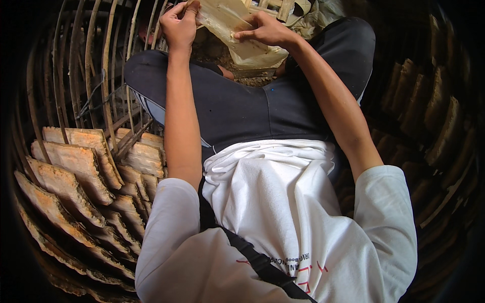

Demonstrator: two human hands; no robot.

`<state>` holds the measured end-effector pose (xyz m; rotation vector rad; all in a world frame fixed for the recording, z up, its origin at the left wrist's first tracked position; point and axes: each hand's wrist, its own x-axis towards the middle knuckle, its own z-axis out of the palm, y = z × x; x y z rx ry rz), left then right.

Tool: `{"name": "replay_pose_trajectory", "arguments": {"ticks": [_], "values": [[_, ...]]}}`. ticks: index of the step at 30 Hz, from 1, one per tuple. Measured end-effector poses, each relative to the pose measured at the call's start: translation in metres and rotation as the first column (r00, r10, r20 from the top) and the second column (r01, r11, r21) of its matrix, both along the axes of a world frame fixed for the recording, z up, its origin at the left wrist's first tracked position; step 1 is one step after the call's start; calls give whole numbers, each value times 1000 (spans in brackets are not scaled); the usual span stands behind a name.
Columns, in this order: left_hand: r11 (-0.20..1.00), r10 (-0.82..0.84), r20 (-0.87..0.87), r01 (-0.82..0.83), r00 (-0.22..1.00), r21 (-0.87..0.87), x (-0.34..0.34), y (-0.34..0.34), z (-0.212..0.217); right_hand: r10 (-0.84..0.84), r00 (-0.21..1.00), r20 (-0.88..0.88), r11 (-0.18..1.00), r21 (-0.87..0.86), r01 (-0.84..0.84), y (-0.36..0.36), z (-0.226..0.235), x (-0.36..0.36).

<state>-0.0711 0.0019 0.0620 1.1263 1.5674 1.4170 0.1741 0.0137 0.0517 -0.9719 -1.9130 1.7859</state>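
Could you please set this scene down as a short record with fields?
Left hand: the left hand pinches the upper left part of a pale, translucent sheet
Right hand: the right hand is on the sheet's right side; how firmly it grips is unclear
Posture: legs bent, knees apart
Clothing: white shirt, dark trousers, black strap across the body
Left side: rough, flat slabs in overlapping rows, with upright slats beyond
Right side: more slabs in shadow
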Motion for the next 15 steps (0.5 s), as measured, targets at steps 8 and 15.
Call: {"name": "replay_pose_trajectory", "arguments": {"ticks": [8, 15], "values": [[996, -55, -47, 58, 997, 64, -3, 3, -4, -16, 1000, -3, 999, -44, 16, -4, -9, -5], [998, -64, 7, 64, 998, -7, 0, 1, 4, -175, 984, -25, 980, -104, 171, -7, -7, -9]]}}
